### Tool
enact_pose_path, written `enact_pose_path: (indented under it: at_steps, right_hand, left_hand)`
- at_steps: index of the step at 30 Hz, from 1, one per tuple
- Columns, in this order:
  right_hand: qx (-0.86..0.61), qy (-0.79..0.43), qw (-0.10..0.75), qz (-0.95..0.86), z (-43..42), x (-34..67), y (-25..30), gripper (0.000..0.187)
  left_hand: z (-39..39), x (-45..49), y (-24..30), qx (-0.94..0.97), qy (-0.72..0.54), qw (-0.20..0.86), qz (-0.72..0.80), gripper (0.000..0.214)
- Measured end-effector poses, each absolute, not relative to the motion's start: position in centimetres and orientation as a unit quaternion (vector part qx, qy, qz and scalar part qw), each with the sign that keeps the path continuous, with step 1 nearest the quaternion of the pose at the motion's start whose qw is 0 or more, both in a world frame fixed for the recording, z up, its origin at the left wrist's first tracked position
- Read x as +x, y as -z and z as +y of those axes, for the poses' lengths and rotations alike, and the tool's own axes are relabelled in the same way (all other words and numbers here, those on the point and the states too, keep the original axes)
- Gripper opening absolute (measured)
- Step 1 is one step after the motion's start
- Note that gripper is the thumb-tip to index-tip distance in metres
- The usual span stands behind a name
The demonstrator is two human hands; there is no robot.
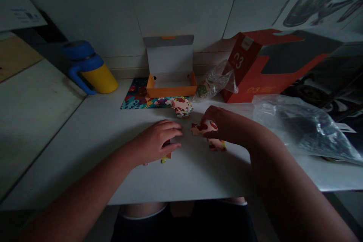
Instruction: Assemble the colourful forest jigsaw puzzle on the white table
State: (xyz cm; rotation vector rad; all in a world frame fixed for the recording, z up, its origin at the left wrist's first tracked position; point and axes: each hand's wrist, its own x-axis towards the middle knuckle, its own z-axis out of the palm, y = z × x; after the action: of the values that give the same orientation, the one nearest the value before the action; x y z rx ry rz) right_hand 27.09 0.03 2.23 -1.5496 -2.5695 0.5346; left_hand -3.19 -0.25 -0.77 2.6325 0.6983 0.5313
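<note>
My right hand (224,123) curls over joined jigsaw puzzle pieces (210,125) in pink, red and white, its thumb and fingers on either side of one. Just below it lies another puzzle piece (217,145) with a yellow edge. My left hand (157,140) rests palm down on the table, fingers apart; it partly covers a few puzzle pieces (167,157). Beyond both hands, more puzzle pieces (182,106) are stacked in a small pile.
An open orange box (171,91) stands at the back on a colourful printed sheet (133,100). A blue and yellow jug (99,75) is at left. On the right are a clear bag (212,83), a large red box (249,72) and a plastic wrapper (306,124).
</note>
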Motion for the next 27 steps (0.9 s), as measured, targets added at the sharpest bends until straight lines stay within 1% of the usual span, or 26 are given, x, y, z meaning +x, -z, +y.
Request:
enact_pose_path:
  at_steps: [3, 5, 9, 12, 16, 19, 24, 27]
  right_hand:
    - [-0.506, -0.159, 0.072, -0.845, 0.1, 27.4, -2.1, 0.028]
    - [-0.503, -0.133, 0.128, -0.844, 0.2, 27.1, -2.1, 0.034]
    - [-0.485, -0.075, 0.278, -0.826, 0.5, 25.0, -1.8, 0.039]
    - [-0.479, -0.056, 0.334, -0.81, 0.9, 23.1, -1.3, 0.041]
    - [-0.481, -0.067, 0.356, -0.798, 1.7, 21.6, -0.4, 0.041]
    - [-0.48, -0.078, 0.361, -0.796, 2.2, 21.4, 0.0, 0.042]
    - [-0.49, -0.085, 0.365, -0.787, 2.4, 21.6, 0.2, 0.036]
    - [-0.487, -0.085, 0.368, -0.787, 2.4, 21.7, 0.2, 0.036]
  left_hand:
    - [0.1, -3.5, 0.6, 0.925, -0.215, 0.165, 0.266, 0.018]
    - [0.3, -3.6, 0.4, 0.918, -0.233, 0.151, 0.283, 0.015]
    - [0.6, -3.7, 0.2, 0.896, -0.276, 0.128, 0.323, 0.01]
    - [0.9, -3.7, 0.3, 0.867, -0.305, 0.124, 0.373, 0.008]
    - [1.0, -3.8, 0.4, 0.84, -0.332, 0.125, 0.41, 0.007]
    - [1.0, -3.8, 0.5, 0.851, -0.322, 0.138, 0.391, 0.01]
    - [0.9, -3.7, 0.6, 0.866, -0.301, 0.155, 0.369, 0.015]
    - [0.8, -3.7, 0.6, 0.87, -0.298, 0.157, 0.361, 0.015]
